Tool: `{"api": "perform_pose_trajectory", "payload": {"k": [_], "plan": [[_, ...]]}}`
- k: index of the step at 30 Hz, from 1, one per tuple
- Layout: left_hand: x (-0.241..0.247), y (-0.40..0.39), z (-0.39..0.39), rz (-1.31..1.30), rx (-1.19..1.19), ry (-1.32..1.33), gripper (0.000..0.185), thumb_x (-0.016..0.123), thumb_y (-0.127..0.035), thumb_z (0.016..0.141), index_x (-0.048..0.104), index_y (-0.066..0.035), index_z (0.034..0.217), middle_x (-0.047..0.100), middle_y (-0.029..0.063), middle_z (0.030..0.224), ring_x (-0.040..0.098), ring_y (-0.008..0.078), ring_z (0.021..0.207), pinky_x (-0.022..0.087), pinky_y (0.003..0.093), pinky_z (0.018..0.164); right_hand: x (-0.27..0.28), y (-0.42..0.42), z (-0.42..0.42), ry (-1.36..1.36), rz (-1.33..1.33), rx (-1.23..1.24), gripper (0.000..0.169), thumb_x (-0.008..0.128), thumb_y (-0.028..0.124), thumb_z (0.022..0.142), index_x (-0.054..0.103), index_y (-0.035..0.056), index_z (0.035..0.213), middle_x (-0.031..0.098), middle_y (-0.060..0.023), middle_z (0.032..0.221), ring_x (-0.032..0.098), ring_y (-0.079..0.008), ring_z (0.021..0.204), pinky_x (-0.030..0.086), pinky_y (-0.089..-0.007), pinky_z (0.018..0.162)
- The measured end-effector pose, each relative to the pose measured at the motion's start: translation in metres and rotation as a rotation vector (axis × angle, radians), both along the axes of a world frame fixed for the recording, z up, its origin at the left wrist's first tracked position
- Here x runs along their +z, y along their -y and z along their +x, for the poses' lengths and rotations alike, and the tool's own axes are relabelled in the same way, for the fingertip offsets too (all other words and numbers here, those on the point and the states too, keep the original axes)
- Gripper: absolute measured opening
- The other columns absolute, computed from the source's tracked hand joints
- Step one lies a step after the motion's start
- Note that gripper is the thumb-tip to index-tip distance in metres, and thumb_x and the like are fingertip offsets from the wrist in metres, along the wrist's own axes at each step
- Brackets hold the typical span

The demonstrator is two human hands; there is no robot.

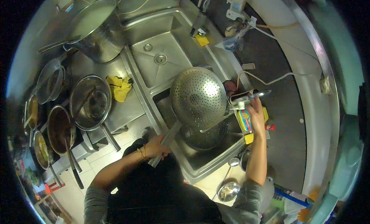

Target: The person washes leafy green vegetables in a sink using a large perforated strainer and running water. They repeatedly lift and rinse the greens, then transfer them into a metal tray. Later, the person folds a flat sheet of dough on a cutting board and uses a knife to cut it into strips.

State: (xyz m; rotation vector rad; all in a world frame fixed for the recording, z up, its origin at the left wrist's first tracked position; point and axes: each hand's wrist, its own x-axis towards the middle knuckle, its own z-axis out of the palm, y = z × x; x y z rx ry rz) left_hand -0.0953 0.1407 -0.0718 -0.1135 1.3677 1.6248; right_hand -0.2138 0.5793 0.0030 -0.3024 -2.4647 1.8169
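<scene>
My left hand (156, 147) is closed round the flat metal handle of a large perforated strainer (199, 96). The strainer is held over the near sink basin (199, 163), with its holed surface towards me. Below it a dark round pan (206, 137) sits in the basin, partly hidden. A thin metal spout (215, 124) reaches across the strainer's lower right edge. At the right rim of the sink, my right hand (256, 115) has its fingers at a metal tap lever (261, 93); its grip is partly hidden. Beside that hand stands a yellow bottle with a printed label (245, 119).
A stainless far basin (157, 66) adjoins the near one. On the left counter are a yellow cloth (120, 88), a tall pot (101, 36) and several handled pans, including a steel pan (91, 102). A yellow sponge (248, 138) rests at the sink's right rim.
</scene>
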Motion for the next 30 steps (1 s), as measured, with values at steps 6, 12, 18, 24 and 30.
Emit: {"api": "perform_pose_trajectory", "payload": {"k": [6, 12, 18, 24, 30], "plan": [[0.000, -0.023, 0.001, 0.105, -0.072, 0.062, 0.041, 0.066, -0.007, 0.081, 0.039, -0.002, 0.111, 0.057, 0.0085, 0.074, 0.059, 0.0171, 0.058, 0.051, 0.0325, 0.047, -0.008, 0.011, -0.049, -0.018, -0.105, 0.050, 0.054, 0.049, 0.001, 0.084, 0.034, -0.0004, 0.137, 0.044, -0.0153, 0.136, 0.046, -0.0227, 0.121, 0.038, -0.0316, 0.097], [0.019, -0.038, -0.002, 0.020, -0.108, 0.014, 0.043, 0.066, -0.004, 0.080, 0.039, -0.002, 0.114, 0.057, 0.0088, 0.072, 0.058, 0.0169, 0.056, 0.052, 0.0327, 0.048, 0.000, 0.042, -0.047, 0.286, -0.576, -0.094, 0.025, 0.046, 0.015, 0.095, 0.051, 0.0054, 0.117, 0.060, -0.0081, 0.110, 0.059, -0.0177, 0.094, 0.051, -0.0329, 0.080], [0.017, -0.027, 0.003, 0.002, 0.005, -0.077, 0.051, 0.067, -0.003, 0.079, 0.037, -0.002, 0.120, 0.057, 0.0078, 0.074, 0.057, 0.0154, 0.057, 0.052, 0.0310, 0.048, -0.037, 0.047, -0.086, 0.372, -0.683, -0.049, 0.022, 0.051, 0.018, 0.092, 0.056, 0.0087, 0.112, 0.062, -0.0046, 0.101, 0.060, -0.0144, 0.087, 0.050, -0.0301, 0.076], [0.018, -0.014, 0.010, -0.332, 0.286, -0.309, 0.051, 0.065, -0.006, 0.076, 0.038, -0.001, 0.119, 0.059, 0.0092, 0.068, 0.058, 0.0159, 0.052, 0.048, 0.0306, 0.046, -0.039, 0.055, -0.108, 0.315, -0.816, 0.031, 0.017, 0.057, 0.016, 0.089, 0.057, 0.0084, 0.103, 0.064, -0.0035, 0.093, 0.060, -0.0138, 0.079, 0.051, -0.0276, 0.070], [0.026, 0.019, 0.004, -0.245, 0.503, -0.248, 0.047, 0.059, 0.002, 0.076, 0.037, -0.001, 0.117, 0.054, 0.0075, 0.072, 0.054, 0.0141, 0.053, 0.046, 0.0276, 0.045, -0.048, 0.055, -0.116, 0.306, -0.783, 0.010, 0.019, 0.062, 0.019, 0.086, 0.058, 0.0126, 0.104, 0.064, -0.0011, 0.097, 0.059, -0.0116, 0.079, 0.049, -0.0269, 0.065]]}}
